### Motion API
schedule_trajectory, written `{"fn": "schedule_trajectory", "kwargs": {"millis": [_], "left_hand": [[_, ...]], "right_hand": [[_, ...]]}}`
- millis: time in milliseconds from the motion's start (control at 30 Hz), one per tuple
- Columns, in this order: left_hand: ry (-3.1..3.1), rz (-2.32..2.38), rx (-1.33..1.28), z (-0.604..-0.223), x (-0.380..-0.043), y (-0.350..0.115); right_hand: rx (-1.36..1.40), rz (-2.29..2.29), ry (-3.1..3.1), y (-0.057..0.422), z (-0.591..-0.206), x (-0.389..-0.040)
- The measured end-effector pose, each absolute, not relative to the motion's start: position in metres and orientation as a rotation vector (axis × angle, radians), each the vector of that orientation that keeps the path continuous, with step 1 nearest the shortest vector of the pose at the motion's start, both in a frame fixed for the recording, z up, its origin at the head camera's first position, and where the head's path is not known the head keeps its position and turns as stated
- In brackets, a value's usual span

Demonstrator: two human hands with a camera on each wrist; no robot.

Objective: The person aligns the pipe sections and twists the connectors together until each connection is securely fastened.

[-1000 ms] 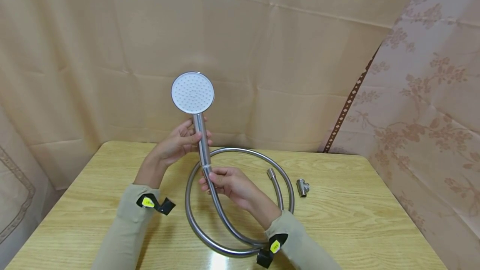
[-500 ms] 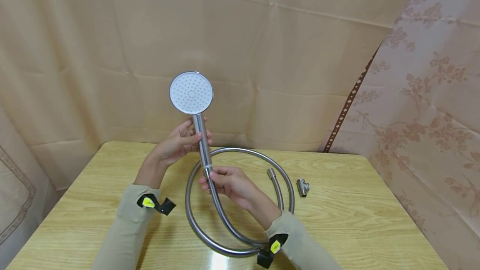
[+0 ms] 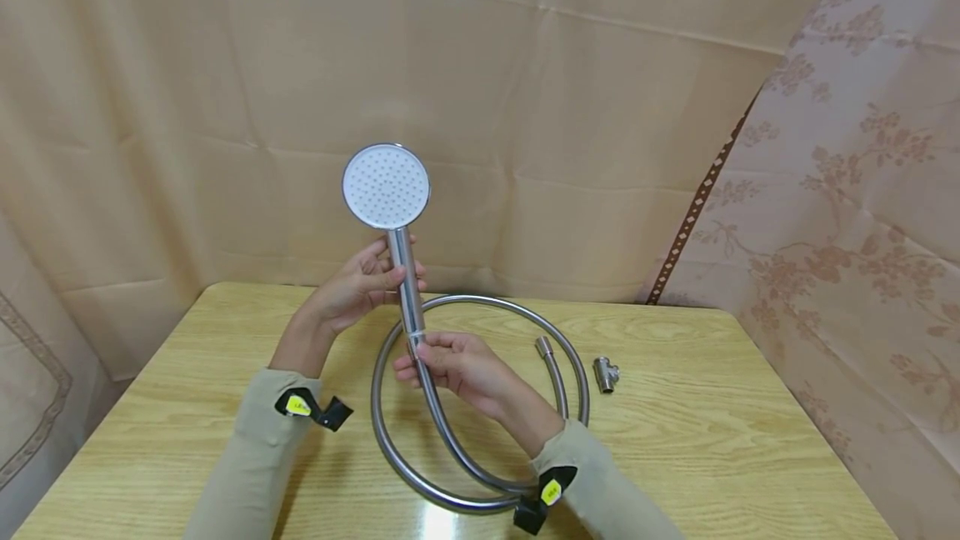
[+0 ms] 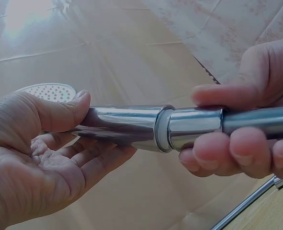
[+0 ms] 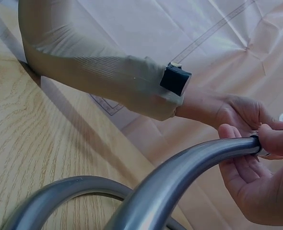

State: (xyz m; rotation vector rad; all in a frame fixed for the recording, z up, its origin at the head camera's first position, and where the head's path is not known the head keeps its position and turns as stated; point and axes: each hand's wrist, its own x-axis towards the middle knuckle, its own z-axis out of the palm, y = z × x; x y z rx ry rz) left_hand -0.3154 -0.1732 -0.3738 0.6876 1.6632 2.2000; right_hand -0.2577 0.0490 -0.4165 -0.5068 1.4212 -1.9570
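In the head view, a chrome shower head [image 3: 386, 187] with a white nozzle face is held upright, tilted slightly, above the table. My left hand [image 3: 351, 292] grips its handle, thumb across the front and fingers behind. Just below, my right hand [image 3: 468, 369] pinches the hose's chrome connector nut [image 4: 194, 125] between thumb and fingers. The nut sits in line at the handle's lower end, where a narrow white ring [image 4: 164, 130] shows between the two in the left wrist view. From the nut, the grey metal shower hose [image 5: 180, 175] curves down to the table.
The hose lies in a large loop on the wooden table [image 3: 712, 423], its free end connector [image 3: 543, 347] inside the loop. A small chrome tee fitting [image 3: 606, 375] rests right of it. Behind the table hangs a beige curtain [image 3: 465, 107]; floral cloth [image 3: 862, 215] covers the right side.
The shower head swayed slightly left, then back right. My right hand's fingers have shifted a little around the connector nut; the left hand keeps its grip on the handle.
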Motion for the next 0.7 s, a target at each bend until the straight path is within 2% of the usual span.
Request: {"fn": "schedule_trajectory", "kwargs": {"millis": [700], "left_hand": [[1.675,2.207,0.661,-0.3737,-0.3165,-0.1717]], "right_hand": [[-0.489,-1.956,1.468,0.051,-0.4119,-0.2569]]}}
